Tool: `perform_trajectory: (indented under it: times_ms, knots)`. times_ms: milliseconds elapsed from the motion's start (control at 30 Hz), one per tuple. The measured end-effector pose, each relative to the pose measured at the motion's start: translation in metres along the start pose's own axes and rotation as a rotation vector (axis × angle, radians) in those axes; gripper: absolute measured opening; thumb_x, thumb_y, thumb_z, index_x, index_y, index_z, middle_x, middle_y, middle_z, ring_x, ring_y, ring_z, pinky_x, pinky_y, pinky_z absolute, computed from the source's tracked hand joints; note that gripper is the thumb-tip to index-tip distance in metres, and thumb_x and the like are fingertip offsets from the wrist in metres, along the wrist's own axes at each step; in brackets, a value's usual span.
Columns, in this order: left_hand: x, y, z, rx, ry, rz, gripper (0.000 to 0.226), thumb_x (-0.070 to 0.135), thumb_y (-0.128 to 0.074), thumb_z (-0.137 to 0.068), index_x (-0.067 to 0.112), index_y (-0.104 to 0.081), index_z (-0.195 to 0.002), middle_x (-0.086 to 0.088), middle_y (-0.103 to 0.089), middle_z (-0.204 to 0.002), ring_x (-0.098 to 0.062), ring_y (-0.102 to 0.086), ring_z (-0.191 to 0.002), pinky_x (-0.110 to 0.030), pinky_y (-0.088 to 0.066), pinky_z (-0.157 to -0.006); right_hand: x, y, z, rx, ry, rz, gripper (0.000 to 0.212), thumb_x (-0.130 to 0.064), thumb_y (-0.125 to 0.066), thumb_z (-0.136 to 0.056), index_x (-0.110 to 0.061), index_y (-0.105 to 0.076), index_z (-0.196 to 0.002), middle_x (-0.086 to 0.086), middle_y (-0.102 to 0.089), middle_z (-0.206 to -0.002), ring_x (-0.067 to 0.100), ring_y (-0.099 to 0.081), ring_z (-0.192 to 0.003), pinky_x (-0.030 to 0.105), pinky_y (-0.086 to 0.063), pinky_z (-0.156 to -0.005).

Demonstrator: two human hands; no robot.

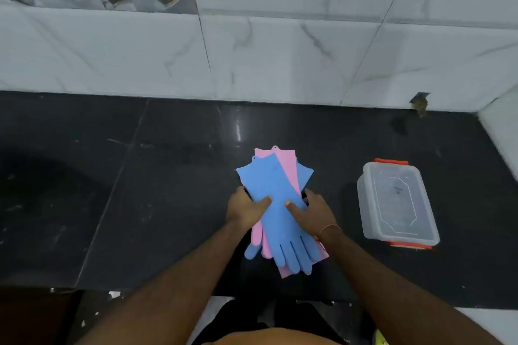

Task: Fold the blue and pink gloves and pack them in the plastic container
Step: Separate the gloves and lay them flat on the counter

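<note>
A stack of rubber gloves lies flat on the black counter [157, 204], cuffs away from me and fingers toward me. The top blue glove [276, 190] covers the pink gloves [283, 155], which show at the far end and near edge; another blue glove [305, 173] peeks out on the right. My left hand [246, 210] grips the stack's left side, thumb on top. My right hand [311, 211] grips its right side, thumb on the blue glove. The clear plastic container [398, 204] with orange clips stands shut to the right.
A white marble-tiled wall [280, 59] rises behind the counter, with a corner at the far right. The counter's front edge runs just below the gloves' fingers. A small hole [419, 103] marks the wall base at the right.
</note>
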State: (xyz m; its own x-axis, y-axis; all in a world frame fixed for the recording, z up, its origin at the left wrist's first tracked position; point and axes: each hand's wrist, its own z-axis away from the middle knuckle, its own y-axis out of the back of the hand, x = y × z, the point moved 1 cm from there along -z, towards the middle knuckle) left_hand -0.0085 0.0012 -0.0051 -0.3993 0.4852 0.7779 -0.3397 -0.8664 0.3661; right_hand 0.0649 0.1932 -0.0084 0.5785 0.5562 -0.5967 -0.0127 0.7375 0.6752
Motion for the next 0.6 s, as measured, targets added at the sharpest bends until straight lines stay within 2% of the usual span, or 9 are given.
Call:
perform_trajectory:
  times_ms: [100, 233, 400, 600]
  knots:
    - [-0.001, -0.002, -0.002, -0.015, 0.068, 0.096, 0.040, 0.022, -0.086, -0.090, 0.003, -0.071, -0.122, -0.009, -0.079, -0.120, -0.029, -0.077, -0.109, -0.050, -0.063, -0.097, -0.006, -0.004, 0.002, -0.054, 0.020, 0.018, 0.066, -0.059, -0.070, -0.089, -0.022, -0.053, -0.141, 0.005, -0.054, -0.128, 0.023, -0.061, -0.111, 0.042, -0.055, -0.098]
    - [-0.004, 0.006, -0.007, -0.040, 0.113, 0.196, 0.031, 0.011, -0.080, -0.095, 0.001, -0.069, -0.123, -0.014, -0.077, -0.123, -0.033, -0.075, -0.112, -0.053, -0.061, -0.102, -0.008, -0.012, -0.001, -0.098, 0.004, -0.081, 0.074, -0.055, -0.076, -0.087, -0.022, -0.050, -0.149, 0.005, -0.055, -0.130, 0.023, -0.060, -0.115, 0.042, -0.055, -0.102]
    - [-0.016, 0.035, -0.014, -0.018, 0.033, 0.144, 0.027, 0.014, -0.078, -0.097, 0.009, -0.065, -0.120, -0.008, -0.075, -0.121, -0.026, -0.074, -0.111, -0.050, -0.061, -0.100, -0.024, -0.032, -0.005, -0.127, 0.047, -0.155, 0.070, -0.047, -0.079, -0.087, -0.026, -0.051, -0.148, 0.001, -0.054, -0.122, 0.019, -0.060, -0.108, 0.035, -0.053, -0.092]
    - [-0.035, 0.102, -0.035, 0.062, 0.030, 0.140, 0.027, 0.017, -0.082, -0.095, 0.003, -0.067, -0.113, -0.011, -0.078, -0.114, -0.030, -0.076, -0.107, -0.053, -0.062, -0.098, -0.071, -0.073, -0.011, -0.197, 0.126, -0.175, 0.063, -0.037, -0.078, -0.090, -0.027, -0.052, -0.146, 0.000, -0.054, -0.120, 0.018, -0.060, -0.106, 0.031, -0.050, -0.087]
